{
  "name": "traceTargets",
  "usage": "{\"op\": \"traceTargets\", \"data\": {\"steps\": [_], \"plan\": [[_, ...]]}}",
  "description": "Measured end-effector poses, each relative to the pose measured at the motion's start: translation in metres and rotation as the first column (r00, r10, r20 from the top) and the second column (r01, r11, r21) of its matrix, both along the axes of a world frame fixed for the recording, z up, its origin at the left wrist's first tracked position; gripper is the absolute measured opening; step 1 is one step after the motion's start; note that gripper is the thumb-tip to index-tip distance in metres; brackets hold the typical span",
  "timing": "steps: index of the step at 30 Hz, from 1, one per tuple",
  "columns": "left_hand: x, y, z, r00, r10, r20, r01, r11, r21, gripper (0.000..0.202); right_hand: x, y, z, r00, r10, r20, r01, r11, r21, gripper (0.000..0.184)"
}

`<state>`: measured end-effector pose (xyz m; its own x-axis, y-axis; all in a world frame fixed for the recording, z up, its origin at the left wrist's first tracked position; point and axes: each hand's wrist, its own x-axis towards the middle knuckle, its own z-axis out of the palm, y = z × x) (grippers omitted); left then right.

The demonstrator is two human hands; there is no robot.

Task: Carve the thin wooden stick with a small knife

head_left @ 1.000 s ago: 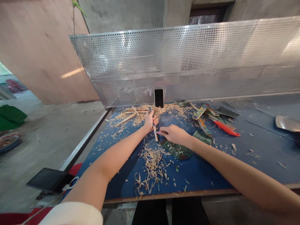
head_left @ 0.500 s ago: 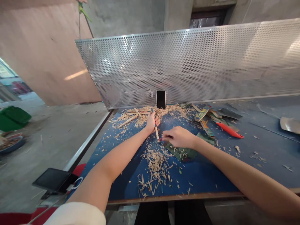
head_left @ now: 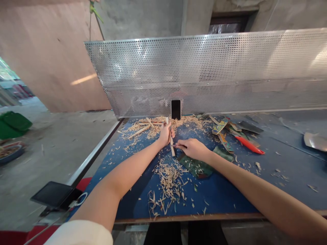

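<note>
Blue tabletop (head_left: 224, 201) reaches from the person's front to a perforated metal panel (head_left: 191, 71) standing along its far side, with a grey concrete wall (head_left: 140, 17) behind and a pinkish board (head_left: 51, 61) to the left. Pale shavings (head_left: 168, 177) lie heaped nearer the person than the hands; more spread farther back, around loose sticks (head_left: 139, 131) and the foot of an upright phone (head_left: 176, 109).

The left hand (head_left: 166, 133) is closed round the upper part of a wooden strip (head_left: 173, 150), which slants above the middle of the table, lower end toward the person; whether that end touches the surface I cannot tell. The right hand (head_left: 191, 147) pinches a thin tool (head_left: 175, 146), mostly hidden by the fingers, its exposed part across the strip just below the left hand.

A dark green sheet (head_left: 195, 165) lies partly under the right hand and forearm. Patterned offcuts (head_left: 220, 126) and a red handle (head_left: 249, 145) sit farther right, well apart from the strip.

The brown front edge runs below both forearms; the left edge slants away beside a metal rail (head_left: 92, 154), with a black screen (head_left: 51, 194) near the left forearm. Between left forearm and rail, and between red handle and front edge, wide blue stretches carry scattered curls
</note>
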<state>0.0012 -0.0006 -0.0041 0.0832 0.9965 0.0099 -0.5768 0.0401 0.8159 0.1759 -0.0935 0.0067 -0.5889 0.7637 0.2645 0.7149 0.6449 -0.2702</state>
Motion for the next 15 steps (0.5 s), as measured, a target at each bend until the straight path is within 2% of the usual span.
{"op": "traceTargets", "data": {"steps": [5, 8, 15], "plan": [[0.003, -0.003, 0.002, 1.0, 0.008, -0.004, -0.008, 1.0, 0.009, 0.04, -0.004, -0.002, 0.006, 0.995, -0.01, -0.095, -0.006, 0.986, -0.169, 0.028], [0.003, -0.004, 0.002, 0.999, 0.029, -0.037, -0.029, 1.0, 0.009, 0.039, -0.005, -0.004, 0.014, 0.993, 0.01, -0.115, -0.035, 0.975, -0.221, 0.025], [0.004, -0.004, 0.0, 0.994, 0.056, -0.098, -0.053, 0.998, 0.032, 0.042, 0.006, -0.01, 0.034, 0.989, 0.142, 0.04, -0.128, 0.961, -0.247, 0.028]]}}
